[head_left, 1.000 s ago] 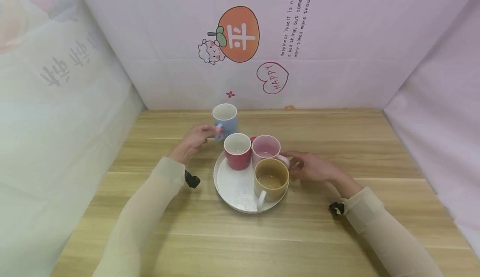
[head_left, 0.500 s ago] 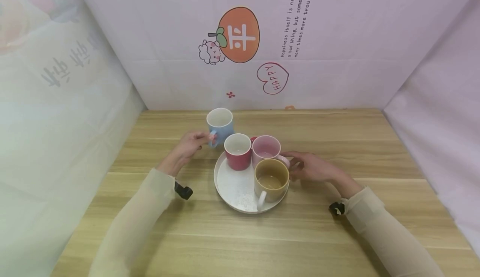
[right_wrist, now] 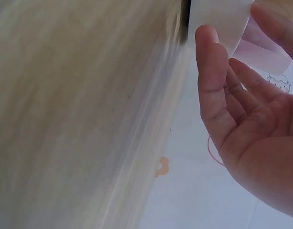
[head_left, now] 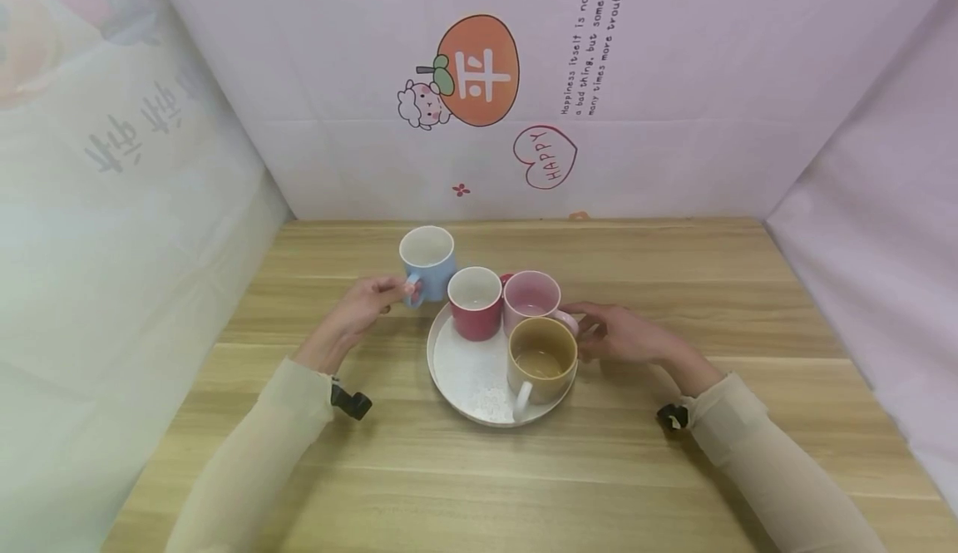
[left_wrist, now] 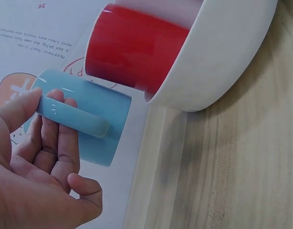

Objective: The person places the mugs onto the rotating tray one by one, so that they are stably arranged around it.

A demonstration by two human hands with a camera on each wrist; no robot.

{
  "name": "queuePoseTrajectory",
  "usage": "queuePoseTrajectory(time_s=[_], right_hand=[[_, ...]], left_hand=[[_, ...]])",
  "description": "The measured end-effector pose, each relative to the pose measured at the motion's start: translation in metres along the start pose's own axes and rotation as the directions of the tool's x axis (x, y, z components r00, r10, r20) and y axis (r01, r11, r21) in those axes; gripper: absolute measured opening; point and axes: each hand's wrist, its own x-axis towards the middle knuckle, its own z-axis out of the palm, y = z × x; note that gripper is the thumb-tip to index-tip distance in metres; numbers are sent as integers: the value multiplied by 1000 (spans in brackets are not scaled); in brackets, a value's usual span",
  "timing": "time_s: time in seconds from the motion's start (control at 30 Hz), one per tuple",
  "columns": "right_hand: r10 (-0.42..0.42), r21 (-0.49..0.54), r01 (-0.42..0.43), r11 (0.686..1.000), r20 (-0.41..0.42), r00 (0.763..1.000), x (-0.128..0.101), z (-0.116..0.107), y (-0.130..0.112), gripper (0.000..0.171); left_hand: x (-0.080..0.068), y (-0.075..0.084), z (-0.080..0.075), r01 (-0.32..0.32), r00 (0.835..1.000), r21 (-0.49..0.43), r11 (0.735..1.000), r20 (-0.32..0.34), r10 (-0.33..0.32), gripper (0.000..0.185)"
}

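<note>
My left hand (head_left: pixel 361 308) pinches the handle of a light blue mug (left_wrist: pixel 84 138) between thumb and fingers. The mug is upright, beside the far left rim of a round white tray (head_left: pixel 460 378); its base appears raised off the table in the left wrist view. On the tray stand a red mug (head_left: pixel 477 324) with white inside, a pink mug (head_left: pixel 516 308) and a mug with a tan inside (head_left: pixel 550 345) and white handle. At the tray's right side, near the pink mug's handle, my right hand (head_left: pixel 617 333) touches the tray's outer wall with extended fingers.
A wooden table (head_left: pixel 479 495) bears the tray. White printed cloth (head_left: pixel 644 154) hangs behind it, with more cloth at the left and right sides. A black wrist device (head_left: pixel 350 402) sits on the left arm, another (head_left: pixel 672 417) on the right.
The left hand has carried the blue mug leftward and nearer, from behind the red mug to its far left side. The right hand, tray and other mugs have not moved.
</note>
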Motion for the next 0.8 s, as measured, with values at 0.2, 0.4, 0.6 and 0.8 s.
queuePoseTrajectory(time_s=[0.2, 0.4, 0.6, 0.8], right_hand=[[4, -5, -4, 1000, -8, 1000, 0, 0, 0, 70], [-1, 4, 1, 1000, -4, 1000, -1, 0, -1, 70], [-6, 18, 6, 1000, 2, 1000, -1, 0, -1, 70], [-1, 5, 1, 1000, -1, 1000, -1, 0, 0, 70]], left_hand=[[-16, -2, 0, -18, 1000, -12, 1000, -4, 18, 23], [-31, -5, -4, -46, 999, -37, 998, 11, 46, 17], [-44, -9, -5, -83, 996, -38, 996, 28, 84, 16], [-58, -12, -4, -99, 994, -42, 994, 36, 100, 22]])
